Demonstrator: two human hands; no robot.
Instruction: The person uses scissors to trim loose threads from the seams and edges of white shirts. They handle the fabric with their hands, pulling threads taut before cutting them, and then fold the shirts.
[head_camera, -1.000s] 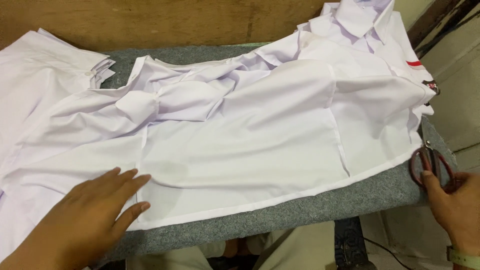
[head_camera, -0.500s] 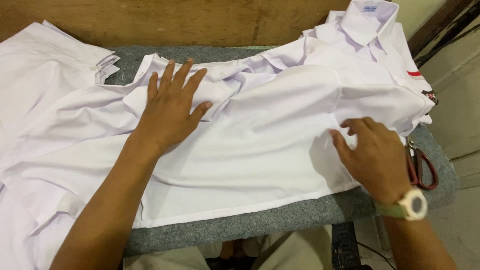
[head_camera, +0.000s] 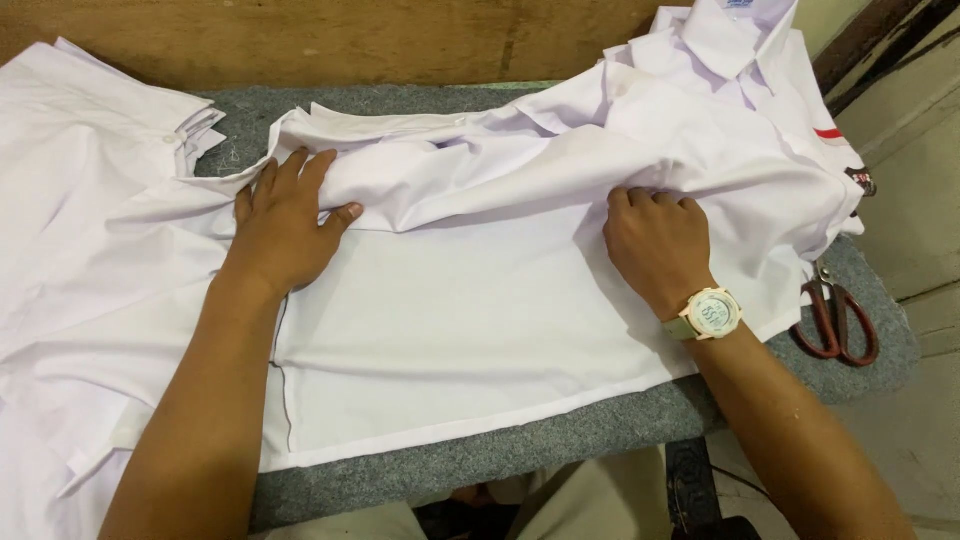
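Here, both hands flat on the white shirt (head_camera: 480, 300), left hand (head_camera: 285, 225), right hand (head_camera: 655, 245), near its folded edge.

The white cotton-like shirt (head_camera: 470, 300) spread across the middle is thin woven cloth, smooth and matt, creased where it bunches at the far side. The grey felt-covered table (head_camera: 560, 440) beneath it looks rough, fuzzy and dull. At the left, a pile of white cloth garments (head_camera: 80, 200) has the same soft matt finish. Near the right edge lie scissors with dark red glossy handles (head_camera: 838, 322), seemingly plastic-coated. The pale plastic wristwatch (head_camera: 708, 314) has a smooth face with a slight sheen. Along the far side runs a brown wooden board (head_camera: 400, 40), matt and grainy.
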